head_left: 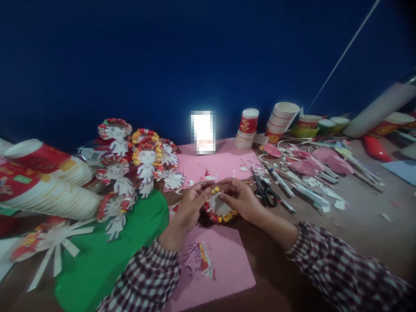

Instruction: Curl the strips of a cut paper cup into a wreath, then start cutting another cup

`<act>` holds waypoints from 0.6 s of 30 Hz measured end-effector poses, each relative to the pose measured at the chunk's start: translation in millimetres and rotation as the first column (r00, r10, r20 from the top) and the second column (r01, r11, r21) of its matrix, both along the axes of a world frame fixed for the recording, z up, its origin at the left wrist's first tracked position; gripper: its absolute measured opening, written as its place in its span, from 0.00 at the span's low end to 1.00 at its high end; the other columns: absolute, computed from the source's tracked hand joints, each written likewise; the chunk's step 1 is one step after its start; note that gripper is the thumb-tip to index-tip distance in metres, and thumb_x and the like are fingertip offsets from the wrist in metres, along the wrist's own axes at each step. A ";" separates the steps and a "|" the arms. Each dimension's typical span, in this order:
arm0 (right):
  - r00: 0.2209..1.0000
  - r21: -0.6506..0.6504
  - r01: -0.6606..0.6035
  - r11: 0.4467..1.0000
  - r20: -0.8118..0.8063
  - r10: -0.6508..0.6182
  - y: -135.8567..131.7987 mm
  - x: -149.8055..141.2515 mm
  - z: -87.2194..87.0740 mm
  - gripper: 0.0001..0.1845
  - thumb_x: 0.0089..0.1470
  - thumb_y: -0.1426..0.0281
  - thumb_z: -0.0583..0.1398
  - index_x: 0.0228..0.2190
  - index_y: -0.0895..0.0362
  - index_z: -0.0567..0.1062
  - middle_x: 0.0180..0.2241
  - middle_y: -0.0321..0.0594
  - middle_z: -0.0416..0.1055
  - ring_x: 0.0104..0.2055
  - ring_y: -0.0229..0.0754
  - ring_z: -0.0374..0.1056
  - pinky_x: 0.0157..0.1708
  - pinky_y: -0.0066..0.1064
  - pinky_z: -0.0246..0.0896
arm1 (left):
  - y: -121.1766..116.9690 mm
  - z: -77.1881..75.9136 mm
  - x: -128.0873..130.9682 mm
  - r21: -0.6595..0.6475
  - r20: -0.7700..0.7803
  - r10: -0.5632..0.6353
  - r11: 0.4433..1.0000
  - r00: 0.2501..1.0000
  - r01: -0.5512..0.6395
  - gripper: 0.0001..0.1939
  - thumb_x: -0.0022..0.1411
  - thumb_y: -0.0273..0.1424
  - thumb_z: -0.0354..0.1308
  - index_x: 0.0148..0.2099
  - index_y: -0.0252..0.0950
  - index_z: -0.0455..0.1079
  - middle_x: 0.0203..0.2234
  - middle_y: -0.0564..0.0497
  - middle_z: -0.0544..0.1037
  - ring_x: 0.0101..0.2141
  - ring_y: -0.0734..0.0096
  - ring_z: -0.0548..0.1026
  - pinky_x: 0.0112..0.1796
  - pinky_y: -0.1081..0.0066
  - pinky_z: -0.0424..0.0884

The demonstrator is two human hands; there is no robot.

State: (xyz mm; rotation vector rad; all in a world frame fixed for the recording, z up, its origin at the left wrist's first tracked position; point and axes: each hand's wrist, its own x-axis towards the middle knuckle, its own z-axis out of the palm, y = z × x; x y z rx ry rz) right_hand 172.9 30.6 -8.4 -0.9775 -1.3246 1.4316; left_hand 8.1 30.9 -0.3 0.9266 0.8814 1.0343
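Note:
Between my two hands is a cut paper cup [224, 216] whose red and yellow strips are curled into a ring of rolls around its pale base. My left hand [193, 203] grips the ring's left and far side, thumb against a yellow curl. On the far right side, my right hand [242, 200] pinches the rim with thumb and fingers. Below the cup lies a pink paper sheet [224, 264] with dark scribbles and a red and yellow paper scrap [205, 260]. Black scissors [264, 190] rest just right of my right hand.
Finished paper-cup figures [146, 160] stand at the left, near toppled cup stacks [55, 190] and a green sheet [130, 242]. At the back are a bright blurred screen [203, 132] and stacked cups [282, 121]. Markers [281, 182], pink scraps and paper bits lie right.

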 end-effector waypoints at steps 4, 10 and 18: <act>1.000 -0.005 0.017 1.000 0.000 -0.017 0.7 0.2 1.0 0.18 0.46 0.66 0.64 0.40 0.55 0.68 0.32 0.37 0.73 0.33 0.38 0.70 0.35 0.31 0.65 | 0.0 -0.5 -0.3 0.078 -0.128 0.019 0.997 0.992 -0.009 0.21 0.50 0.31 0.66 0.48 0.36 0.69 0.40 0.47 0.76 0.42 0.69 0.74 0.42 0.72 0.69; 0.999 0.031 -0.004 1.000 0.034 0.003 -2.3 -0.8 5.0 0.18 0.48 0.67 0.63 0.41 0.56 0.68 0.32 0.38 0.73 0.35 0.39 0.70 0.35 0.31 0.65 | 0.2 -0.2 0.9 -0.002 -0.075 0.010 1.000 0.997 -0.010 0.22 0.50 0.29 0.65 0.49 0.34 0.67 0.38 0.46 0.78 0.39 0.68 0.75 0.39 0.72 0.70; 0.991 0.135 -0.036 0.990 0.130 0.019 -5.6 -0.9 2.6 0.14 0.52 0.68 0.60 0.42 0.55 0.69 0.37 0.40 0.73 0.39 0.40 0.70 0.39 0.32 0.65 | 1.6 3.0 0.3 -0.085 0.021 -0.034 0.996 0.999 0.036 0.20 0.49 0.28 0.66 0.45 0.33 0.70 0.36 0.46 0.78 0.38 0.68 0.76 0.38 0.72 0.72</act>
